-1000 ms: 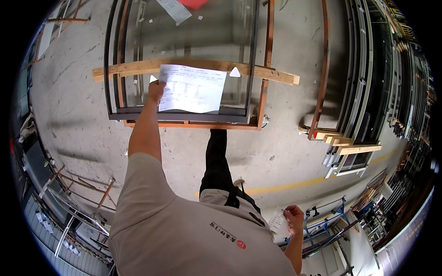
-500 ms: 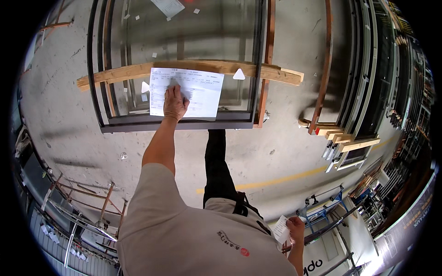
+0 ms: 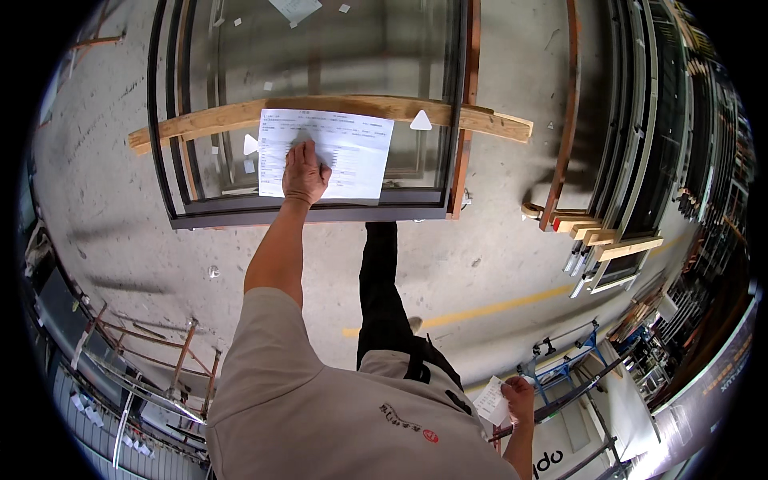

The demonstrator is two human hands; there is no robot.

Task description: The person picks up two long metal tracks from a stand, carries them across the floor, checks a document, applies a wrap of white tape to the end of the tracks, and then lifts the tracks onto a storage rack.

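A white printed sheet (image 3: 352,160) lies on the glass of a dark-framed window unit (image 3: 320,214), near its closest edge. Pressed down on the sheet is my left hand (image 3: 304,172), fingers stretched forward and thumb out to the side, gripping nothing. A small white paper slip (image 3: 490,402) is pinched in my right hand (image 3: 518,398), held low beside my body at the lower right. White triangular stickers (image 3: 421,121) show on the glass at both sides of the sheet. A wooden bar (image 3: 216,117) crosses the unit and passes behind the sheet.
Dark and silver frames (image 3: 632,176) stand at the right, with wooden blocks (image 3: 630,248) at their near ends. A metal rack (image 3: 180,356) is at the lower left, a blue trolley (image 3: 588,356) at the lower right. Another paper (image 3: 298,8) lies farther up the glass.
The view has shifted slightly, so the sheet and window unit sit a little higher. My left hand stays on the sheet, and my right hand still holds the slip.
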